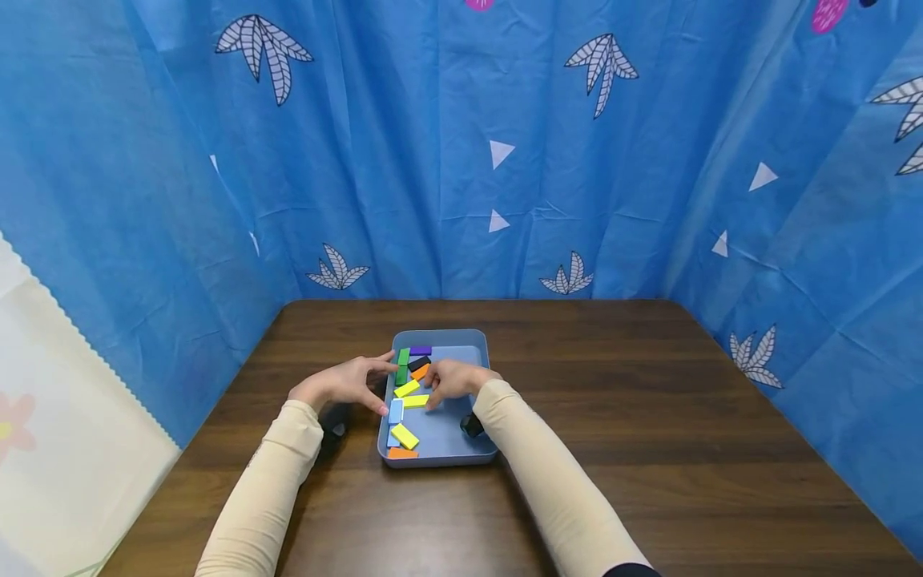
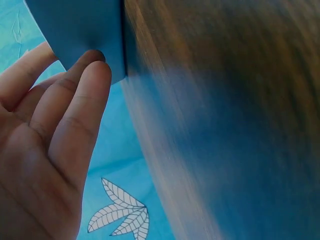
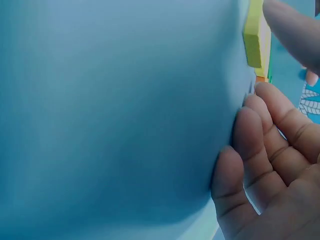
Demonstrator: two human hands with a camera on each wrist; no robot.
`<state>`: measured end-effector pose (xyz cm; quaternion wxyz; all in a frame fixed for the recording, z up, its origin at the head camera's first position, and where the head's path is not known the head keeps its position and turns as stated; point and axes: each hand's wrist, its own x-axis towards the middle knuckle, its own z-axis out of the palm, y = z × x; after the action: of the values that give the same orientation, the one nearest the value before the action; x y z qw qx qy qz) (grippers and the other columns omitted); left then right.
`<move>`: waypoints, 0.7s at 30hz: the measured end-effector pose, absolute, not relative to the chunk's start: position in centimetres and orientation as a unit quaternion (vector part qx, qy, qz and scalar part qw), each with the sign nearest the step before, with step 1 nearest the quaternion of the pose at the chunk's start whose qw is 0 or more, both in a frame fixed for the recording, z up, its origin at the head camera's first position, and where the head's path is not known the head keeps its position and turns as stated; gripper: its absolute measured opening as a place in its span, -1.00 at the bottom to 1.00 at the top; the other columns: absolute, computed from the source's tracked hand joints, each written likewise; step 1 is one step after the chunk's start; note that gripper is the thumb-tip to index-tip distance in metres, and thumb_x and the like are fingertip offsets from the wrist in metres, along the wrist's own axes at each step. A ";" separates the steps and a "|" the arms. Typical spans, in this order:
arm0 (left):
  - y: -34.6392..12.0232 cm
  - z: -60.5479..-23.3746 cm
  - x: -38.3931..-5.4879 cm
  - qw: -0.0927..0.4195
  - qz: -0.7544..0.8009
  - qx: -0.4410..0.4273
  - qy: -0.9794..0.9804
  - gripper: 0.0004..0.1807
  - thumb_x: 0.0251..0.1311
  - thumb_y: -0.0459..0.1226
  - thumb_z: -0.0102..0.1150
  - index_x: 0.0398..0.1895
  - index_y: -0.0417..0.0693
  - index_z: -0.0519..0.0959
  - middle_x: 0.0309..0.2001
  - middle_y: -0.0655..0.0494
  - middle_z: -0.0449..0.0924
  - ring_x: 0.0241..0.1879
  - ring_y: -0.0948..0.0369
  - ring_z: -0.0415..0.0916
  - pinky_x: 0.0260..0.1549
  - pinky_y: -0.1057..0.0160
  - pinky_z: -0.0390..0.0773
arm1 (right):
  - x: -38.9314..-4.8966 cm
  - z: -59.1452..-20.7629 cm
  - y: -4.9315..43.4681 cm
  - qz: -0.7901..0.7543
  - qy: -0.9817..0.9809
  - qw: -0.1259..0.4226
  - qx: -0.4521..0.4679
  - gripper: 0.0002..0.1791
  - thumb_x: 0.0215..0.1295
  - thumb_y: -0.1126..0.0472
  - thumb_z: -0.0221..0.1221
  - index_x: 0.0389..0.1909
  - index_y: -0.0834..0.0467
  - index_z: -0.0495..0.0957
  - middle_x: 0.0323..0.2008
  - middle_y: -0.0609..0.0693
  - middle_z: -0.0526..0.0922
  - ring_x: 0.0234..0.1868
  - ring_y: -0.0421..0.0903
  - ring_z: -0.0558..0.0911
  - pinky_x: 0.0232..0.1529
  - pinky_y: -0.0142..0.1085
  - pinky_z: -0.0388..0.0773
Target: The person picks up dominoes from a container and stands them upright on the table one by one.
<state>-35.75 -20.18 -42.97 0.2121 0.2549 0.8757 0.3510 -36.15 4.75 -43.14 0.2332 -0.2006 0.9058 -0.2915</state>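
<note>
A shallow blue tray (image 1: 450,437) holds several coloured blocks, mostly along its left side. At the tray's left rim is my left hand (image 1: 349,382), its fingers spread; in the left wrist view the fingertips (image 2: 97,75) meet the outer wall. The left thumb lies near a light blue block (image 1: 396,412). My right hand (image 1: 456,378) reaches down into the tray, its fingertips (image 3: 247,125) against the floor. Its thumb is beside a yellow block (image 1: 416,401), without a clear grip on it. An orange block (image 1: 421,372) lies by the right fingers, partly hidden.
Also in the tray are green blocks (image 1: 401,367), a purple block (image 1: 421,350), a black block (image 1: 418,364), another yellow block (image 1: 405,436) and a low orange block (image 1: 402,453). The tray stands on a dark wooden table (image 1: 649,417), backed by a blue curtain (image 1: 461,176).
</note>
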 end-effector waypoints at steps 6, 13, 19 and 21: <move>-20.5 -43.0 -35.5 0.218 0.341 0.249 0.880 -0.02 -0.01 -0.10 0.56 0.47 -0.20 0.30 0.63 -0.16 -0.19 0.45 -0.27 0.21 0.32 -0.18 0.39 | -35.8 -43.5 4.3 -0.281 0.911 0.228 -0.199 -0.63 0.17 0.14 0.43 -0.05 0.12 0.56 -0.27 -0.04 0.54 -0.20 -0.12 0.47 -0.13 -0.31 0.46; -20.2 -42.7 -35.4 0.213 0.330 0.247 0.886 -0.02 -0.02 -0.07 0.55 0.48 -0.15 0.30 0.63 -0.14 -0.19 0.54 -0.27 -0.02 0.37 -0.30 0.25 | -35.6 -43.6 4.2 -0.282 0.914 0.221 -0.192 -0.72 0.18 0.17 0.43 -0.16 0.10 0.57 -0.28 -0.03 0.55 -0.21 -0.10 0.49 -0.17 -0.30 0.47; -20.0 -42.7 -35.5 0.210 0.320 0.247 0.890 0.00 -0.01 -0.04 0.55 0.49 -0.13 0.28 0.63 -0.13 -0.18 0.55 -0.27 -0.07 0.39 -0.34 0.18 | -35.8 -43.5 4.3 -0.287 0.914 0.221 -0.183 -0.80 0.19 0.19 0.42 -0.25 0.08 0.59 -0.30 -0.03 0.55 -0.25 -0.10 0.47 -0.22 -0.30 0.42; -19.9 -42.7 -35.6 0.211 0.321 0.245 0.890 0.00 -0.01 -0.05 0.55 0.50 -0.13 0.28 0.63 -0.12 -0.18 0.55 -0.27 -0.09 0.40 -0.35 0.16 | -35.8 -43.6 4.3 -0.285 0.915 0.218 -0.186 -0.82 0.19 0.19 0.41 -0.27 0.08 0.60 -0.32 -0.04 0.54 -0.27 -0.10 0.46 -0.24 -0.31 0.40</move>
<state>-35.56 -19.94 -42.66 0.2107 0.2453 0.8900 0.3215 -35.79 4.31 -43.56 0.2184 -0.1861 0.9146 -0.2849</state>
